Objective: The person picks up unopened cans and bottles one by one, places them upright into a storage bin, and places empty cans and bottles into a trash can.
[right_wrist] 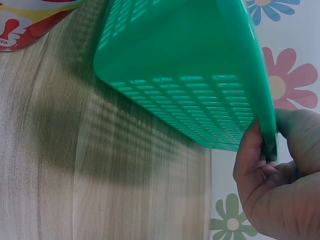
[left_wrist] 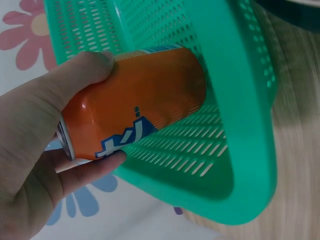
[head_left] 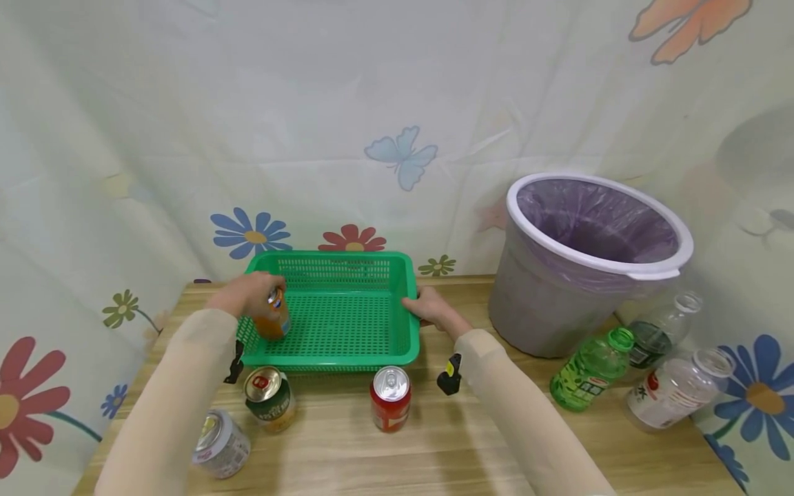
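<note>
Grey bin [head_left: 540, 310] stands right of a green basket [head_left: 341, 363]. The right hand [head_left: 436, 307] pinches the basket on its right side. The left hand [head_left: 251, 292] grips an orange can [left_wrist: 145, 97] — it is inside the basket, at the left end.

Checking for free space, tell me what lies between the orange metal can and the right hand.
The head view shows the green rectangular plastic basket's bare perforated floor and right wall.

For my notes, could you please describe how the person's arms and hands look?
The left sleeve and right sleeve are long and cream. The left hand and right hand wear no gloves. A black device is worn on the left, a black, yellow-marked device on the right.
</note>
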`<state>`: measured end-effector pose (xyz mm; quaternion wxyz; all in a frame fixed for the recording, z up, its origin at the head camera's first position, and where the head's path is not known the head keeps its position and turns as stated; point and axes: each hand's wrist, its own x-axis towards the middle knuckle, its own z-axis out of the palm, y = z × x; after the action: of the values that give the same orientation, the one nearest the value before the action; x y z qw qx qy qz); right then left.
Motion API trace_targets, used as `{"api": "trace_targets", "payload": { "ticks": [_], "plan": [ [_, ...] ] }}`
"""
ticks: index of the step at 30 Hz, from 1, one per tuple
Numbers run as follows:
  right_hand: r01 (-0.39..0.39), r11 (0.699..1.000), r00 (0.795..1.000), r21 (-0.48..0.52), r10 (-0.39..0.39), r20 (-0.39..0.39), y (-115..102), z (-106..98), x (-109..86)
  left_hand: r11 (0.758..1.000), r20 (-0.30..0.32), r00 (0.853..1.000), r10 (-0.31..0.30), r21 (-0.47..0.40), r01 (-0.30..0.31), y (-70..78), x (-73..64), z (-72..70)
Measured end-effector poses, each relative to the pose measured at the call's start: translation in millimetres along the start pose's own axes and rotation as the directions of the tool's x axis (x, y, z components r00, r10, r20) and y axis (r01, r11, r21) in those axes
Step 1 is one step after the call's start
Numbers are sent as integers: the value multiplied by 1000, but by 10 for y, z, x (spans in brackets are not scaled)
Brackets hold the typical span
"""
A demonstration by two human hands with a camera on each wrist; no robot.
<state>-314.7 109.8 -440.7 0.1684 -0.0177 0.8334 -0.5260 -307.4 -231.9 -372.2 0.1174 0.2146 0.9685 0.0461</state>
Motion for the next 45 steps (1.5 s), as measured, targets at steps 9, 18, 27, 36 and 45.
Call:
{"api": "trace_targets", "payload": {
  "ticks": [9, 18, 27, 36, 45],
  "plan": [
    [-11, 1000, 1000, 3, 11, -8, -8, 29, 7, 1000, -22, 1000, -2, -8, 2, -12, 23, 71],
    [-16, 1000, 1000, -6, 15, -24, 3, 1, 9, 1000, -19, 999, -26, 7, 26, -15, 122, 141],
    [-9, 1000, 1000, 5, 9, -18, -6, 7, -6, 998, 6, 998, -65, -5, 65, -36, 124, 192],
    [-10, 1000, 999, -12, 10, -35, -6, 7, -7, 997, -12, 998, -66, 30, 66, -31, 130, 217],
    [-13, 1000, 1000, -14, 13, -27, 0, 1, -6, 997, -29, 998, -57, 52, 58, -11, 98, 197]
  ]
}}
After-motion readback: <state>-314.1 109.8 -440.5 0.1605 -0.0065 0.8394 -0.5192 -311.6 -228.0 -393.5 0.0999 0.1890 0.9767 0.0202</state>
